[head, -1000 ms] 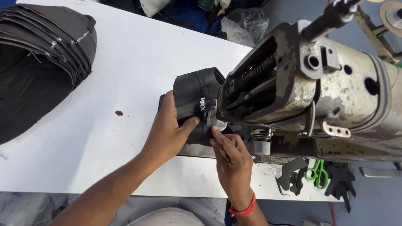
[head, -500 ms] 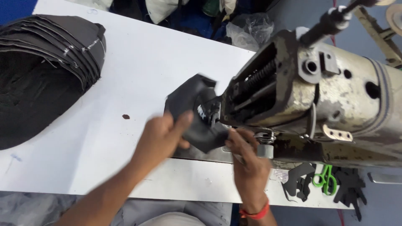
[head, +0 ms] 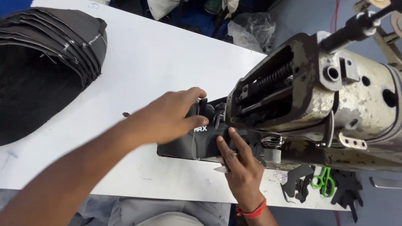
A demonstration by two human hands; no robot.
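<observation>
Your left hand (head: 167,117) presses flat, fingers spread, on the black fabric piece (head: 197,142) at the sewing machine's (head: 318,96) needle end, steadying it. Your right hand (head: 240,167), just below the machine head, pins its near edge with extended fingers, apparently holding small snips (head: 221,168).

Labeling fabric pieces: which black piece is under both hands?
The flat black piece with white lettering at the sewing machine, pressed by left hand and right hand. The stacked pile and scraps lie untouched.
</observation>
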